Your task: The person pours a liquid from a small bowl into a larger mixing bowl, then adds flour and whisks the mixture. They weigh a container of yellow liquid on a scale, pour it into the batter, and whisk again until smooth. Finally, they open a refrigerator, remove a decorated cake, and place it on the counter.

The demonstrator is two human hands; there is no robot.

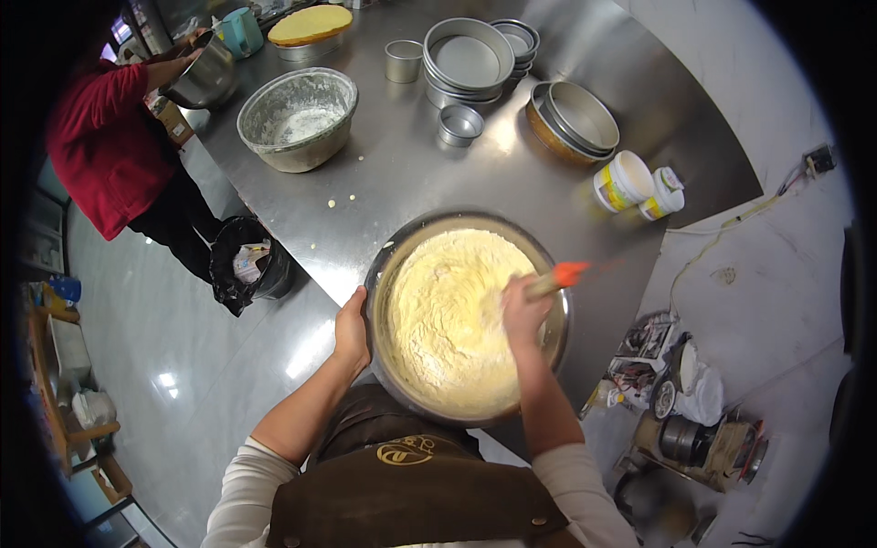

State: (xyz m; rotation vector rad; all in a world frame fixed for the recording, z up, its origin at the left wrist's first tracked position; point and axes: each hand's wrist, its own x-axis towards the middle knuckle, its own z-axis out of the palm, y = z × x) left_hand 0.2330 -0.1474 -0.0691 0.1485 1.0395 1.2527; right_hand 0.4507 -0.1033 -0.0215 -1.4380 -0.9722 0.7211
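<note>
In front of me a large steel mixing bowl (560, 329) stands at the table's near edge, tilted a little towards my apron. Thick pale-yellow batter (445, 322) fills much of it, with loose white flour on its surface. My left hand (352, 330) holds the bowl's left side, thumb up near the rim. Over the right part of the batter, my right hand (526, 312) grips a wooden-handled utensil (545, 284) with an orange-red handle end. Hand and utensil are blurred by motion. The utensil's working end is hidden, so its kind cannot be told.
A flour-dusted basin (298, 154) stands at the far left of the steel table (411, 178). Stacked cake pans (469, 58), more round tins (582, 116) and two white tubs (623, 179) stand beyond the bowl. Left, a person in red (113, 151) handles a steel bowl near a bin (274, 274).
</note>
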